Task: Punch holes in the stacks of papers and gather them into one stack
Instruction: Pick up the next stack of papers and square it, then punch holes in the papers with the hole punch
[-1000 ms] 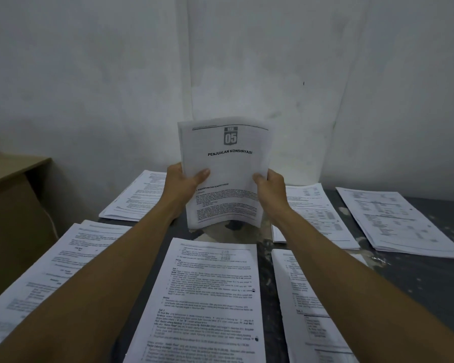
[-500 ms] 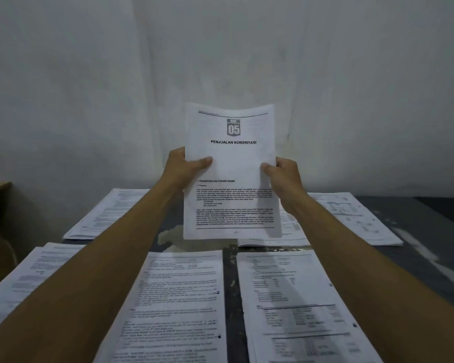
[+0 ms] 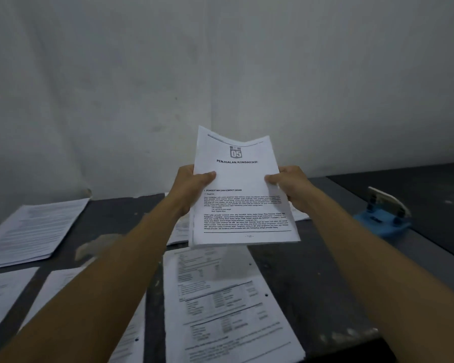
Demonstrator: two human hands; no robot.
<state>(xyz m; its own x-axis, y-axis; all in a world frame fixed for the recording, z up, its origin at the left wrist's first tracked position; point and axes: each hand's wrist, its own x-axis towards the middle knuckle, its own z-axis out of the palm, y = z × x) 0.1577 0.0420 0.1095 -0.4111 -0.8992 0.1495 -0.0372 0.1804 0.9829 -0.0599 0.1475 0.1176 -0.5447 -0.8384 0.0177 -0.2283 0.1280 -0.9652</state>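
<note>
The held stack [image 3: 243, 189] is up off the table [image 3: 312, 279], upright in front of the wall, its long axis running near vertical with the heading at the top and the page number at the bottom; the left hand [image 3: 192, 187] grips its left edge with the thumb laid across the front sheet, and the right hand [image 3: 286, 186] grips the right edge the same way — both are closed round the paper, neither is free. What the coming move seems to turn on is the blue hole punch [image 3: 384, 214]; it sits on the table to the right of the held stack and lower, beyond the right forearm, well apart from the paper, so the right hand is plainly the nearer one to it. As I judge it, the stack would have to swing right and come down, with one long edge turned toward the punch's mouth. Left of the punch, under and below the held stack, lies a punched stack [image 3: 228, 305] with dark holes along its right margin; further left again lie more stacks [image 3: 32, 229], blurred. Against the earlier view, the hands' hold on the paper looks unchanged, but the whole scene has shifted leftward — the punch, not seen before, has come into sight at the right, and the top of the stack bows a little more.
</note>
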